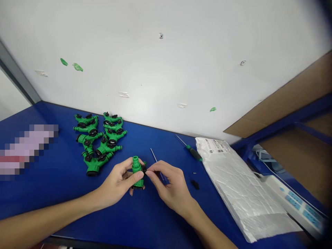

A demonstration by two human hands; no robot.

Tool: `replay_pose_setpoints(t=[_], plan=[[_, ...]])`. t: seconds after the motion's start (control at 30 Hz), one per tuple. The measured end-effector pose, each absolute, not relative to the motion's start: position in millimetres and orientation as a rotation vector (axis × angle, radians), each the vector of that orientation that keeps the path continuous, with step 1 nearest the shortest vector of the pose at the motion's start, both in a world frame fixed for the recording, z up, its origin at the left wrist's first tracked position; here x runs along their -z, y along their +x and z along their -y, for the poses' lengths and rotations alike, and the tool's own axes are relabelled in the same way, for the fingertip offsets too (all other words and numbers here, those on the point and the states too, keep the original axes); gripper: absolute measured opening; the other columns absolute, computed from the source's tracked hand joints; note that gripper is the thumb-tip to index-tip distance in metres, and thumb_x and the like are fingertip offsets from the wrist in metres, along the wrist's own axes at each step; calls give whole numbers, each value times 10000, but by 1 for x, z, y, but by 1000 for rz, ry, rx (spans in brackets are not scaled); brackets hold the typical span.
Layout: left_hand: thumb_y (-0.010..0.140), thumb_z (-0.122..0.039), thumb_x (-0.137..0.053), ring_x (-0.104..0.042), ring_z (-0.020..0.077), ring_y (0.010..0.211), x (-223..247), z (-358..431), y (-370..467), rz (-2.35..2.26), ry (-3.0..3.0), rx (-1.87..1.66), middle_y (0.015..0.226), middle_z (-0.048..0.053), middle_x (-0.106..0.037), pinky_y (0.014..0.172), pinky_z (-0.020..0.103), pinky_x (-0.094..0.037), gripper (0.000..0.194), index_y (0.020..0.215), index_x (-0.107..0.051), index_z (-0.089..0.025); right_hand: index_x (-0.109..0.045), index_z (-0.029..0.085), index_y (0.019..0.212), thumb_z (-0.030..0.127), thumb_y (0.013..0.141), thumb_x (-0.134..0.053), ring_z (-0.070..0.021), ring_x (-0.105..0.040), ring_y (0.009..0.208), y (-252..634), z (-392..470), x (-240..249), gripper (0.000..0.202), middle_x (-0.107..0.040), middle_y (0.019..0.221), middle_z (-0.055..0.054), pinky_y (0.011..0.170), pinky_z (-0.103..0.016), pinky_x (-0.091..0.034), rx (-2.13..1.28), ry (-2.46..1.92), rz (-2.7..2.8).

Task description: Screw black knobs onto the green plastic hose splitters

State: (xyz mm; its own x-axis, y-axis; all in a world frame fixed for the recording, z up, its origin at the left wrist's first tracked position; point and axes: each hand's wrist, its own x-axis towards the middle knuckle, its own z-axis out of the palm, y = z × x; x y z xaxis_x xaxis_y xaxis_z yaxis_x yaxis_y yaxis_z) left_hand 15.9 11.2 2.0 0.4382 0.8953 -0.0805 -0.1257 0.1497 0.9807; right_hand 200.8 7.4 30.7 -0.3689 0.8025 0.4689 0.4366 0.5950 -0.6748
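Bare forearms (59,212) stretch closest to my remote head view, from the lower left and lower right corners. At lower centre, I see the left hand (121,180) clamped around a green plastic pipe fitting with black parts (136,166), its long axis roughly upright in the frame. It lies just left of the right hand (171,185), whose thumb and forefinger tips are together at its dark side; I cannot tell whether something tiny sits between them. The left hand, wrapping it, is nearer. At right, a silvery-white padded mailer (233,186) bears a black-printed white label (212,146), too small to read.
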Motion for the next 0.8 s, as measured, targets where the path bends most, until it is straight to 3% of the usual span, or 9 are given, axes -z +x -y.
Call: replay_pose_setpoints(t=[0.17, 0.37, 0.6, 0.8], plan=[[868, -470, -627, -690, 199, 717, -3, -10, 17, -829, 1191, -862, 819, 15, -583, 467, 221, -492, 375, 1078, -527, -176, -621, 169, 777, 199, 952, -550, -133, -548, 594, 199, -7, -27, 191, -621, 688, -31, 572, -260, -442, -522, -1002, 1999], [886, -448, -609, -700, 198, 689, -1, -13, 17, -793, 1185, -881, 830, 16, -583, 450, 219, -480, 353, 1089, -512, -176, -660, 163, 952, 229, 915, -595, -136, -591, 644, 204, -8, -37, 100, -656, 765, -36, 614, -253, -481, -645, -1025, 1964], [876, -472, -611, -677, 190, 695, -1, -11, 18, -830, 1214, -865, 812, 16, -569, 472, 227, -493, 370, 1069, -526, -168, -618, 168, 713, 187, 926, -543, -106, -476, 530, 201, -9, -34, 226, -552, 599, 9, 515, -239, -377, -575, -1070, 1994], [865, -498, -613, -682, 197, 700, -3, -11, 17, -839, 1218, -844, 791, 13, -572, 475, 229, -495, 400, 1078, -534, -169, -646, 158, 845, 195, 906, -569, -108, -525, 587, 201, -8, -35, 105, -601, 685, -3, 555, -222, -409, -650, -1051, 1990]])
